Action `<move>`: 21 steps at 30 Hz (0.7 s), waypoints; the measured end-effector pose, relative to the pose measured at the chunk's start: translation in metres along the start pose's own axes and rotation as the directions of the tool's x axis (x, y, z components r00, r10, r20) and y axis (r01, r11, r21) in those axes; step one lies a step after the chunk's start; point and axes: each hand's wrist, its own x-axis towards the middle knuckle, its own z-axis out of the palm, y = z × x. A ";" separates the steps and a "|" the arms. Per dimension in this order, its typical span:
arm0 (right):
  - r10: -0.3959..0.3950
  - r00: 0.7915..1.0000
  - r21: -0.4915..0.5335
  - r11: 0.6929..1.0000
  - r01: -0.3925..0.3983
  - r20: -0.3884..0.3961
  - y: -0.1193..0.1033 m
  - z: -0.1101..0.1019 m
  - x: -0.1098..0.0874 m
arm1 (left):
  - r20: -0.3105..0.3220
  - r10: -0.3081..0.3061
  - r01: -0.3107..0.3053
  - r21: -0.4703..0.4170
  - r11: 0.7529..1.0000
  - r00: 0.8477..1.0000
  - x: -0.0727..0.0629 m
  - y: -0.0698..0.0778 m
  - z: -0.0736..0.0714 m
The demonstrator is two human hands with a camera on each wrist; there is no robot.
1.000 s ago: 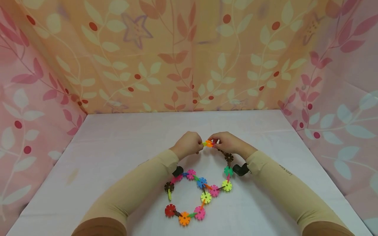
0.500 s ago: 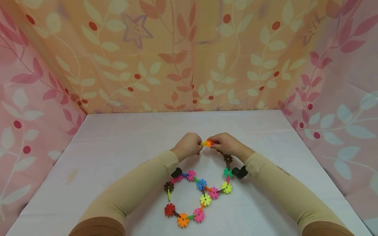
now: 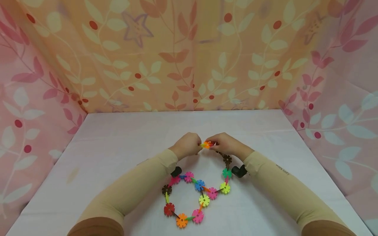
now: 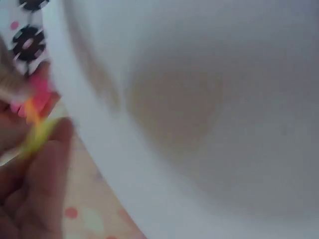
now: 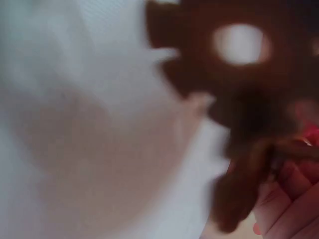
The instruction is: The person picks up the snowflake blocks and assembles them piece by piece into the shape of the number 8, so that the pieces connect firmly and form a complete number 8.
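Observation:
In the head view my left hand (image 3: 188,143) pinches a yellow-green snowflake disc (image 3: 203,145) by its edge. An orange snowflake disc (image 3: 208,144) sits against it, held by the fingertips of my right hand (image 3: 227,143). The left wrist view has a pink disc (image 4: 40,92) beside the orange one, between the hands. From the right hand a chain of linked discs runs down through brown (image 3: 227,159), green (image 3: 226,173) and yellow (image 3: 225,187) to a loop on the table. A brown disc (image 5: 199,69) looms blurred in the right wrist view.
The loop of discs lies on the white table (image 3: 118,131), with a red disc (image 3: 169,209) and an orange disc (image 3: 181,221) at its near side. Black wrist cameras (image 3: 240,171) hang below the sleeves. Patterned cloth (image 3: 177,65) encloses the back and sides.
My right hand has shifted slightly left, closer to my left hand. The loop on the table has slid a little nearer and left, and the gap beside its red disc has narrowed.

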 end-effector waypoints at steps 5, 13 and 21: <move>0.075 0.997 -0.003 0.997 -0.075 0.016 0.003 0.002 0.000 | 0.045 -0.030 0.030 0.010 1.000 0.999 -0.009 -0.019 -0.016; 0.111 0.994 -0.052 0.992 -0.111 0.005 0.011 0.000 -0.002 | 0.213 -0.182 0.158 0.123 0.980 0.960 -0.044 -0.072 -0.028; 0.050 0.997 -0.112 0.993 -0.043 0.063 0.009 -0.003 0.000 | 0.251 -0.197 0.168 0.131 0.977 0.948 -0.061 -0.095 -0.008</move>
